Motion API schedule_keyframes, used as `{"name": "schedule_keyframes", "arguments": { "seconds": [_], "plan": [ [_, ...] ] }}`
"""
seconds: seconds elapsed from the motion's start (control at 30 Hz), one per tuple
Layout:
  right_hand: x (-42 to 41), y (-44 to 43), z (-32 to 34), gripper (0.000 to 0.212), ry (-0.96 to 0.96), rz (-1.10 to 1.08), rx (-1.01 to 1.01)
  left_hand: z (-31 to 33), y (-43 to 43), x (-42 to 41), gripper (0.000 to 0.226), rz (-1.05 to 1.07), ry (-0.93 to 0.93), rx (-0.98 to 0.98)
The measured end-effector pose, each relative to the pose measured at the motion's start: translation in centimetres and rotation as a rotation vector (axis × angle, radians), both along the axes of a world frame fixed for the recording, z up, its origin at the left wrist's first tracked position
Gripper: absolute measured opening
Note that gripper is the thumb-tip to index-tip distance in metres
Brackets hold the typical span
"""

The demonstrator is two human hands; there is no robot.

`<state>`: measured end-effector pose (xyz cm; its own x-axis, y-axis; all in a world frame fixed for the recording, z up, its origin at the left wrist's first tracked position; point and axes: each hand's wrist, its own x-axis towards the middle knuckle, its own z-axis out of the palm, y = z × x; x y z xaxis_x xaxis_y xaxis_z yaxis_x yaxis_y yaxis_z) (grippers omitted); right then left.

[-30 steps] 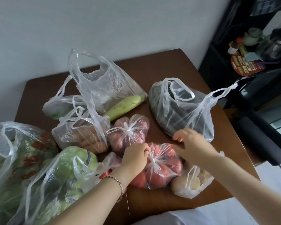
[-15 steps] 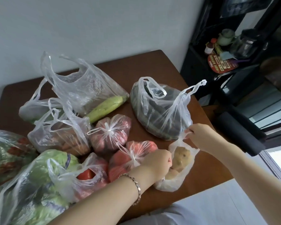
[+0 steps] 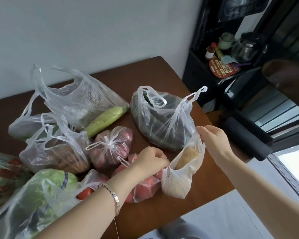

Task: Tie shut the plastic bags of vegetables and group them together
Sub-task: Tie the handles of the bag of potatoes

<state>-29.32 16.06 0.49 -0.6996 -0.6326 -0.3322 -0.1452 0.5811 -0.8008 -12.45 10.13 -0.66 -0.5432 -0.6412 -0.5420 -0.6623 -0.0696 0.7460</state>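
Your potato bag (image 3: 178,183) stands near the front right edge of the table (image 3: 162,73), just in front of the right-hand bag (image 3: 159,125). To its left lies the near tomato bag (image 3: 145,187), with the far tomato bag (image 3: 110,147) behind that. The corn bag (image 3: 79,102) lies further back, and the cabbage bag (image 3: 33,195) at front left.

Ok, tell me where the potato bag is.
Head view, right of centre: the potato bag is held between left hand and right hand, just right of the tomato bag.

The small white potato bag (image 3: 178,180) stands untied at the near right, its two handles held apart by the left hand (image 3: 150,161) and the right hand (image 3: 214,142). Just left of it lies the near tomato bag (image 3: 143,186), and beyond that the far tomato bag (image 3: 110,147), both knotted. The dark greens bag (image 3: 162,121) at the far right and the cabbage bag (image 3: 41,192) at the near left gape open.
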Motion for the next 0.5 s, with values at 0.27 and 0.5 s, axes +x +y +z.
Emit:
{"name": "schedule_keyframes", "arguments": {
  "seconds": [0.27,0.5],
  "plan": [
    [1.0,2.7,-2.2,0.031,0.078,0.110,-0.134,-1.9,1.3,-0.4,0.010,0.142,0.388,0.239],
    [0.9,0.7,-3.7,0.032,0.022,0.349,-0.011,-3.3,2.3,-1.3,0.029,0.107,0.343,0.166]
  ]
}}
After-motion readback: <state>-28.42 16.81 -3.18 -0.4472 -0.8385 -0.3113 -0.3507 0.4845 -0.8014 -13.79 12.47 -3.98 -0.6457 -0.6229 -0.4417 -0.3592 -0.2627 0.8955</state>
